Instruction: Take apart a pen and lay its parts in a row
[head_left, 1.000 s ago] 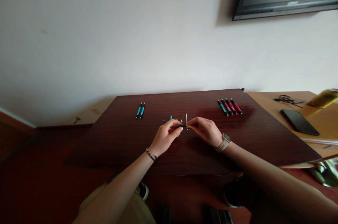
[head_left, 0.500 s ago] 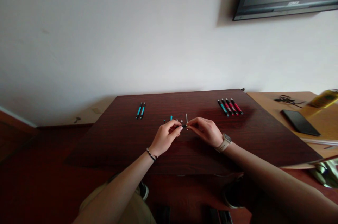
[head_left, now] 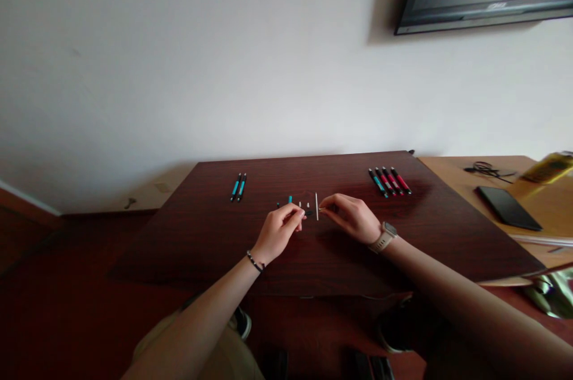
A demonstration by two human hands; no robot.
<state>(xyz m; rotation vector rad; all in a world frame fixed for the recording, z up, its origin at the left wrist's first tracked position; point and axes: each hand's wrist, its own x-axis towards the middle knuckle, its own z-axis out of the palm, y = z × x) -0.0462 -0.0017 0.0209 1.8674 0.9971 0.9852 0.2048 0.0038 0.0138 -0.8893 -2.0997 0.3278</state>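
My left hand (head_left: 280, 232) is closed in a pinch over the middle of the dark table, and a small black pen part (head_left: 308, 213) shows at its fingertips. My right hand (head_left: 351, 218) is a little apart to the right, thumb and forefinger pinched around something tiny and pale that I cannot make out. Between the hands lies a thin white ink refill (head_left: 317, 206). Just beyond my left hand are a turquoise pen barrel piece (head_left: 290, 199), two small white pieces (head_left: 308, 205) and a small dark piece (head_left: 278, 204).
Two turquoise pens (head_left: 239, 187) lie at the left of the table (head_left: 215, 237). Several red and turquoise pens (head_left: 390, 182) form a row at the right. A side desk holds a phone (head_left: 509, 208), a black cable (head_left: 487, 170) and a yellow item (head_left: 548, 168).
Both hands were meeting at the black pen part. They have since drawn apart, the right one slightly to the right, uncovering the full refill between them.
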